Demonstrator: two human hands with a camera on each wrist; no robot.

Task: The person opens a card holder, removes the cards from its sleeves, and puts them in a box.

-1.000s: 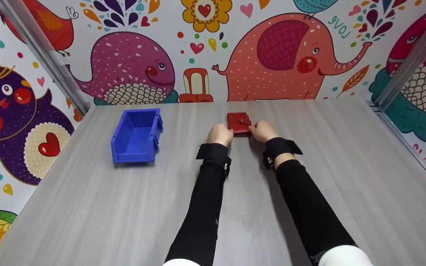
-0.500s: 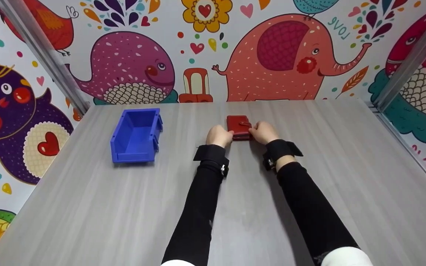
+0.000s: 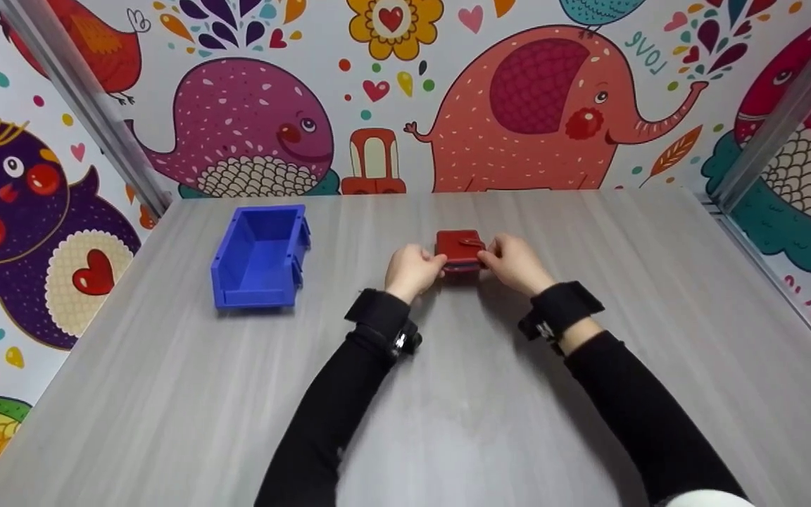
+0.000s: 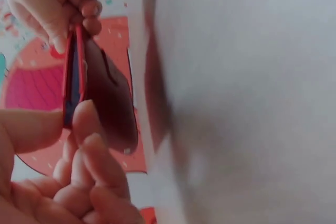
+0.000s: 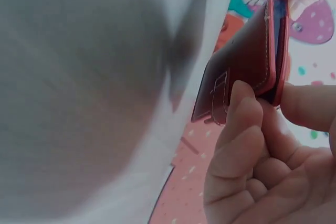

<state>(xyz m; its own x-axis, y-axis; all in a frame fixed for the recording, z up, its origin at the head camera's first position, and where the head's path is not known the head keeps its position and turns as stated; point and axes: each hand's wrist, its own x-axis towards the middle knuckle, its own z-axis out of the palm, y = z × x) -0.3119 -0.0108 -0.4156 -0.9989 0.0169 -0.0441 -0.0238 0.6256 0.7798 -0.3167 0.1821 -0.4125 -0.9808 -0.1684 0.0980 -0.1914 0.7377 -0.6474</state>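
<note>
Red wallet (image 3: 456, 246) is held right of the blue bin (image 3: 258, 299), its 2 near corners pinched between thumb and fingers by the left hand (image 3: 411, 271), bin-side, and the right hand (image 3: 518, 264), opposite; equal pressure seems best. Its smooth, leather-like, round-cornered cover (image 5: 247, 56) is overlaid by 1 narrow strap (image 3: 472, 242).

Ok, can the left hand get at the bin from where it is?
Likely yes: nothing stands between the left hand and the bin off to its left. It does pinch the wallet, but the right hand pinches that too.
</note>
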